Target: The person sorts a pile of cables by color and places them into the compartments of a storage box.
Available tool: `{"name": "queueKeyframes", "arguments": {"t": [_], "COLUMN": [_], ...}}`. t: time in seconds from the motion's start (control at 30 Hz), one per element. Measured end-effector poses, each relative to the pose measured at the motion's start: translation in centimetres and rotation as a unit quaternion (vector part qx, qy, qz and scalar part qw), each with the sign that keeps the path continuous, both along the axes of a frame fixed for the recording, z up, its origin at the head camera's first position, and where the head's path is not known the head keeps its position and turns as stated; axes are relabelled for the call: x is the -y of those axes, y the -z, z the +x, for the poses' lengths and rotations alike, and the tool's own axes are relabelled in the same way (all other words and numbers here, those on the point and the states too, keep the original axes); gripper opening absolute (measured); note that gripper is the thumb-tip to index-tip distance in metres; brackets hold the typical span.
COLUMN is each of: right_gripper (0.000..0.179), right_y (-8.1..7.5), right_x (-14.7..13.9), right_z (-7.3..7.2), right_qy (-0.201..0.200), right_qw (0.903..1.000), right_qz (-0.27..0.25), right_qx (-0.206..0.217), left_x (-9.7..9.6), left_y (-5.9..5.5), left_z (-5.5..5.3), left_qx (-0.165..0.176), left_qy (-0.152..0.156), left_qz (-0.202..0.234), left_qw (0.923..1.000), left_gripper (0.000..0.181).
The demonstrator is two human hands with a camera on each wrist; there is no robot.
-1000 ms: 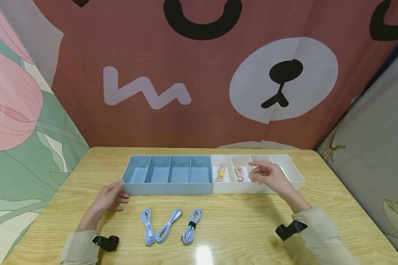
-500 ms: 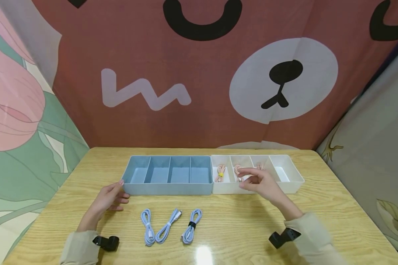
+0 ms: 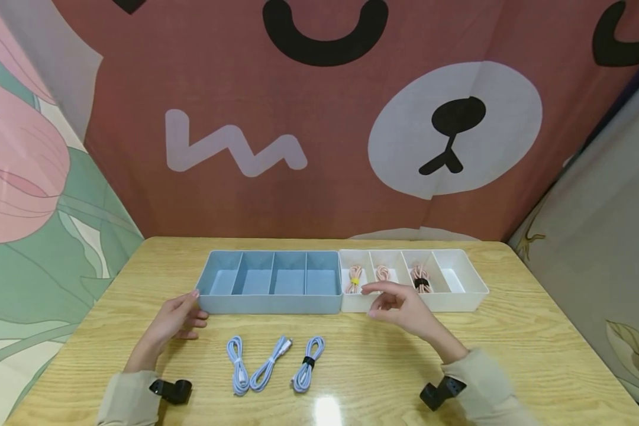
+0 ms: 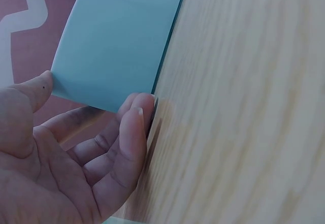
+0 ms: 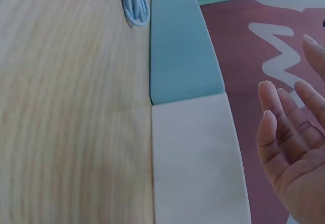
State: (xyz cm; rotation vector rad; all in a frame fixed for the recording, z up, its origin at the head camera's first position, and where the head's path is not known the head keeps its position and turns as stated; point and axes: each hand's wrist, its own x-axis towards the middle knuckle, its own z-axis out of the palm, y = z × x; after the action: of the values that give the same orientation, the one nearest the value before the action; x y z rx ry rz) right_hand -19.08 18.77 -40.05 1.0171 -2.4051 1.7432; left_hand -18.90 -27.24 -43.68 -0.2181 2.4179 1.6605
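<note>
Right hand (image 3: 402, 307): empty, thumb and forefinger apart. White tray (image 3: 458, 303), pink cables (image 3: 420, 273): beyond it. Left hand (image 3: 177, 318): loose, thumb on blue tray (image 3: 268, 304) rim; finger pressure I can't judge; pushing could skew both trays. Blue cables (image 3: 271, 361): between the wrists.

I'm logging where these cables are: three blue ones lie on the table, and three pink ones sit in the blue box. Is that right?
One slip: the three pink cables sit in the white box, not the blue box, as the head view shows. The rest stands.
</note>
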Motion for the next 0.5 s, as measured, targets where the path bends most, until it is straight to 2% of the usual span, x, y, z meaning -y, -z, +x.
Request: {"name": "queueKeyframes", "arguments": {"t": [0.3,0.5], "right_gripper": [0.037,0.04], "right_y": [0.9,1.0], "right_x": [1.4,2.4], "right_z": [-0.1,0.0], "right_qy": [-0.061,-0.097], "right_qw": [0.998,0.9942], "right_qz": [0.004,0.032], "right_qx": [-0.017,-0.035], "left_x": [0.1,0.1], "left_y": [0.1,0.2], "left_z": [-0.1,-0.2], "left_qx": [-0.004,0.005], "left_qy": [0.0,-0.003], "left_qz": [-0.006,0.01], "left_qw": [1.0,0.9999], "left_gripper": [0.069,0.069]}}
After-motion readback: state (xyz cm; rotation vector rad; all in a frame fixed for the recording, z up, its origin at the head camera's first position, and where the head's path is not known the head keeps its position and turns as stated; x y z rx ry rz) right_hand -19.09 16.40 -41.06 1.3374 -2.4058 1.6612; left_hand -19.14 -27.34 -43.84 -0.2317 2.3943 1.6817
